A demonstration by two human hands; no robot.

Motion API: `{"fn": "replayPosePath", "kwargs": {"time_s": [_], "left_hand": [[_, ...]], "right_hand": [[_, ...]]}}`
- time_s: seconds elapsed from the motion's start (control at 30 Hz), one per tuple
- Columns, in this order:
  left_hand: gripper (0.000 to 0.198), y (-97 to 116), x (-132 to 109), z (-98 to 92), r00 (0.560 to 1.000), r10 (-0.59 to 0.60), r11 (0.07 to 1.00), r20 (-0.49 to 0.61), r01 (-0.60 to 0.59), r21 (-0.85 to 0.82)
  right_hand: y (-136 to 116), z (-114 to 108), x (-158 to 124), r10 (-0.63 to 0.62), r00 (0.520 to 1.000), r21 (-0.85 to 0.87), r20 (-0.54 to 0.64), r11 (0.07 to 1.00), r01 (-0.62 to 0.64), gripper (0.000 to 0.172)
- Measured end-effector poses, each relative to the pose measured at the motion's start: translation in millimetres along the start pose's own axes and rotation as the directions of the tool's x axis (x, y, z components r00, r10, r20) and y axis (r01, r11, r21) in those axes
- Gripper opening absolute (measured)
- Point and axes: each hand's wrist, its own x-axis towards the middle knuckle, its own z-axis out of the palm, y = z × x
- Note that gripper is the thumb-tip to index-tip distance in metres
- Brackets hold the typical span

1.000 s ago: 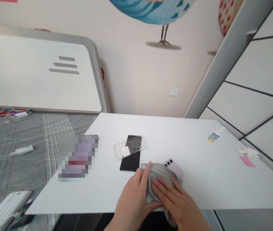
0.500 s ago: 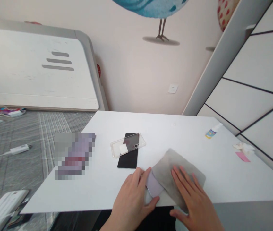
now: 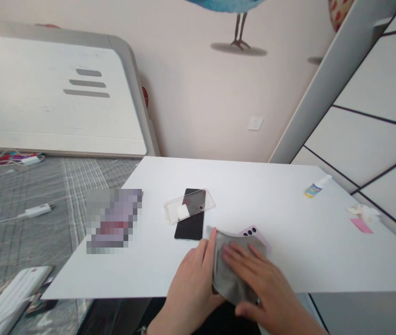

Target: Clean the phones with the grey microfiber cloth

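A lilac phone [image 3: 255,233] lies face down near the front edge of the white table [image 3: 260,195], its camera corner showing. A grey cloth [image 3: 224,274] covers most of it. My right hand [image 3: 258,281] lies flat on the cloth with fingers stretched out, pressing it onto the phone. My left hand [image 3: 192,284] rests beside it, fingers along the phone's left edge, steadying it. Just beyond, a black phone [image 3: 190,224] lies flat with a clear case [image 3: 189,209] across its top.
A small dropper bottle [image 3: 317,187] and pink and white paper scraps [image 3: 361,217] lie at the table's right. A blurred patch [image 3: 114,220] sits on the table's left. A bed with chargers and cables [image 3: 32,211] is to the left; a white suitcase [image 3: 11,300] stands below.
The cloth, spread out to the right half a second ago, is gathered back over the lilac phone. My right hand slid left with it. My left hand stayed at the phone's edge.
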Motion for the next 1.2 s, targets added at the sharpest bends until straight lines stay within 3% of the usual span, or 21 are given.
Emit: {"fn": "replayPosePath", "kwargs": {"time_s": [0.1,0.2,0.3,0.43,0.6,0.7,0.83,0.87,1.0,1.03,1.13,1.2], "left_hand": [[0.123,1.9,-0.9,-2.6,0.998,0.024,1.0,-0.058,-0.024,-0.003],[0.108,3.7,-8.4,-6.4,0.992,0.093,0.996,-0.08,-0.093,0.0],[0.091,4.3,-19.8,-7.5,0.98,0.168,0.986,-0.111,-0.169,-0.001],[0.087,2.6,-27.3,-4.9,0.947,0.262,0.964,-0.188,-0.267,-0.005],[0.059,-1.1,-24.8,-3.4,0.909,0.341,0.936,-0.24,-0.351,0.001],[0.049,-3.8,-25.4,-3.0,0.877,0.376,0.923,-0.301,-0.382,0.04],[0.036,-5.0,-27.1,-1.9,0.863,0.356,0.922,-0.36,-0.386,-0.015],[0.033,-4.8,-27.1,-1.7,0.863,0.347,0.921,-0.367,-0.388,-0.042],[0.029,-4.6,-25.2,-1.5,0.874,0.304,0.929,-0.379,-0.361,-0.088],[0.03,-4.9,-24.6,-1.4,0.875,0.295,0.93,-0.383,-0.354,-0.093],[0.024,-5.6,-22.8,-1.0,0.911,0.209,0.941,-0.355,-0.287,-0.182],[0.017,-4.5,-21.3,-0.8,0.948,0.092,0.95,-0.305,-0.175,-0.26]], "right_hand": [[17.4,-2.7,-13.8,0.195,0.977,-0.116,-0.089,0.972,-0.204,0.085],[16.0,1.8,-29.4,0.23,0.961,-0.194,-0.151,0.947,-0.257,0.089],[0.2,8.6,-38.9,0.246,0.944,-0.222,-0.22,0.93,-0.294,0.073],[-13.6,13.6,-38.9,0.152,0.959,-0.213,-0.239,0.955,-0.204,0.059],[-18.2,17.3,-30.6,0.122,0.941,-0.195,-0.317,0.962,-0.191,0.053],[-25.8,19.9,-29.2,-0.003,0.945,-0.205,-0.327,0.976,-0.068,0.05],[-32.0,20.9,-35.2,-0.183,0.899,-0.247,-0.398,0.965,0.087,0.058],[-31.6,20.0,-36.8,-0.154,0.901,-0.248,-0.407,0.967,0.053,0.06],[-31.5,17.8,-33.8,0.164,0.896,-0.167,-0.412,0.953,-0.251,0.079],[-33.4,18.6,-30.3,0.152,0.897,-0.178,-0.414,0.953,-0.244,0.084],[-39.9,21.5,-17.1,-0.084,0.917,-0.294,-0.391,0.955,-0.038,0.094],[-40.5,20.1,-9.2,-0.095,0.936,-0.313,-0.338,0.95,-0.016,0.092]]}}
